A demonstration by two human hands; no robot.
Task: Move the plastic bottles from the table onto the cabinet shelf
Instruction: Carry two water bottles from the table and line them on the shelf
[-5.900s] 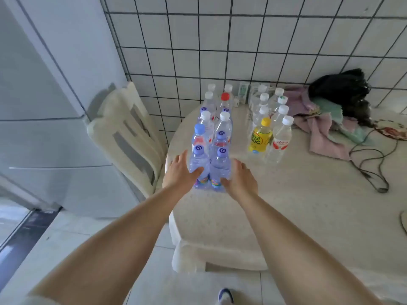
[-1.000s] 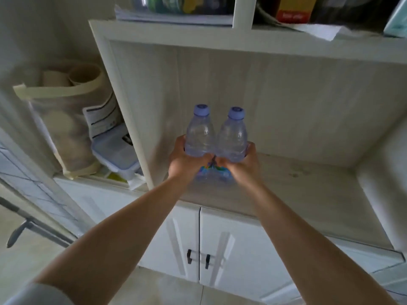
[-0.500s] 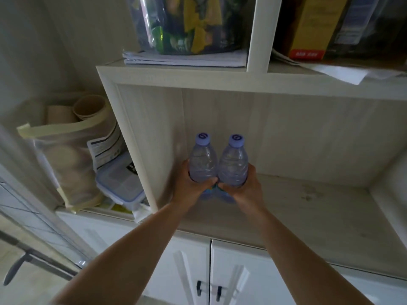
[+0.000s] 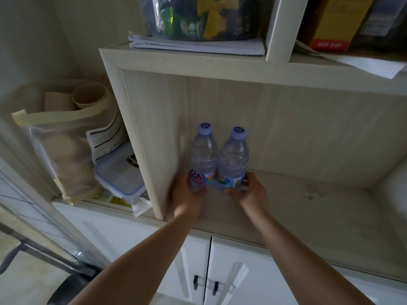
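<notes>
Two clear plastic bottles with pale purple caps stand upright side by side in the back left corner of the cabinet shelf [image 4: 308,201]. My left hand [image 4: 187,194] wraps the base of the left bottle [image 4: 202,155], close to the shelf's left wall. My right hand [image 4: 248,192] grips the base of the right bottle [image 4: 234,159]. The bottles touch each other. Their bottoms are hidden by my fingers, so whether they rest on the shelf is unclear.
Above the shelf, a stack of papers [image 4: 196,44] and a yellow box [image 4: 328,23] sit on the upper board. Left of the cabinet wall lie a lidded plastic container [image 4: 119,175] and a bag of paper rolls [image 4: 61,137]. White cabinet doors [image 4: 220,271] are below.
My hands carried the two bottles from the table to the cabinet, pushed them deeper into the shelf's back left corner, and slid down from the bottles' middles to their bases.
</notes>
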